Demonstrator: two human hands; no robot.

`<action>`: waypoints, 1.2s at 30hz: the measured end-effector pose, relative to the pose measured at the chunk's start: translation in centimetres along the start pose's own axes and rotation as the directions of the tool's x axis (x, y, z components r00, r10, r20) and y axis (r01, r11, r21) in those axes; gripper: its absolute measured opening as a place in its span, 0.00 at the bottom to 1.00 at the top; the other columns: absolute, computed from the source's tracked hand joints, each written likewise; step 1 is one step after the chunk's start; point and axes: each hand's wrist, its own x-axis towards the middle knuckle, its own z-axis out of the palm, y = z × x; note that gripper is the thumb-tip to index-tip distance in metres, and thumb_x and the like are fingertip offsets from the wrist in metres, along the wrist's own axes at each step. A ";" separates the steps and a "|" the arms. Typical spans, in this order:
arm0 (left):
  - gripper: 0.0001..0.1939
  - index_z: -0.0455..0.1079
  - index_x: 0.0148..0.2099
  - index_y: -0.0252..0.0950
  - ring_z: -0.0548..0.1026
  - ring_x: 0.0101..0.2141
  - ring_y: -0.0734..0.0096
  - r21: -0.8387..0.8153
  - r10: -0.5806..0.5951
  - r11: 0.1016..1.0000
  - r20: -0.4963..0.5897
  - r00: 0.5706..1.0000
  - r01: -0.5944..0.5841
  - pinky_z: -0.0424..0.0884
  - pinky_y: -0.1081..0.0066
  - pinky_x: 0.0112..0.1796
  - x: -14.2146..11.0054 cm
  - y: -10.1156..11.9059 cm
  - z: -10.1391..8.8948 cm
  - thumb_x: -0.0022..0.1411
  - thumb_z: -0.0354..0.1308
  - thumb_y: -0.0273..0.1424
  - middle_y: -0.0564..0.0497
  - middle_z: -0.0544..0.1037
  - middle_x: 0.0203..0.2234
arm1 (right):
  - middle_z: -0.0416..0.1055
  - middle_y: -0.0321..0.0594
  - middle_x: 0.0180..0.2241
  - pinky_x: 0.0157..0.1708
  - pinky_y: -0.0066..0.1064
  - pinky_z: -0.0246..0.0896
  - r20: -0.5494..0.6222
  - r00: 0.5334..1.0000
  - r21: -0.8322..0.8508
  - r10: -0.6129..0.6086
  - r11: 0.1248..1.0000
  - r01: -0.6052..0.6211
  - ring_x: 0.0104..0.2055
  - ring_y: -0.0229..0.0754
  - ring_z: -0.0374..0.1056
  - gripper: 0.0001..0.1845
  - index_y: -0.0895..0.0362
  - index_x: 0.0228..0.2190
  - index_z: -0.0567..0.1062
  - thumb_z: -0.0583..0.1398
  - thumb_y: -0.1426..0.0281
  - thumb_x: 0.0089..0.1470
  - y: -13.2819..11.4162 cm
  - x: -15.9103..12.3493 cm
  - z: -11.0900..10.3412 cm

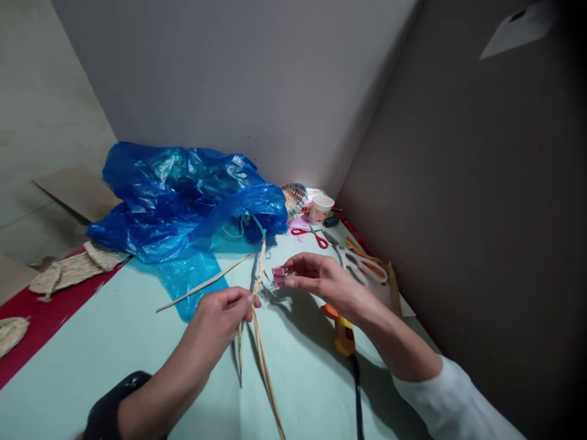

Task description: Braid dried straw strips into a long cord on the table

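Closed in a pinch, my left hand grips a braid of pale straw strands near its lower end. Loose strands hang down from below the fingers, and another strand sticks out to the left. At its far end the braid meets a light-blue cord beside the blue plastic bag. My right hand holds a pink binder clip by its wire handles, just right of the braid and apart from it.
Behind my right hand lie red-handled scissors, white-handled scissors, a paper cup and a small woven basket. A yellow glue gun with a black cable lies below my right forearm. Woven straw pieces rest at the left edge. Grey panels wall the back and right.
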 end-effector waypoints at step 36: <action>0.12 0.71 0.28 0.35 0.60 0.25 0.73 0.261 0.190 0.937 0.170 0.967 -0.230 0.55 0.74 0.26 0.3 -0.1 -0.2 0.59 0.52 0.36 0.56 0.64 0.21 | 0.72 0.37 0.26 0.30 0.29 0.53 0.064 0.997 0.028 0.041 0.999 -0.042 0.28 0.36 0.63 0.15 0.61 0.30 0.77 0.67 0.63 0.41 1.1 0.5 1.1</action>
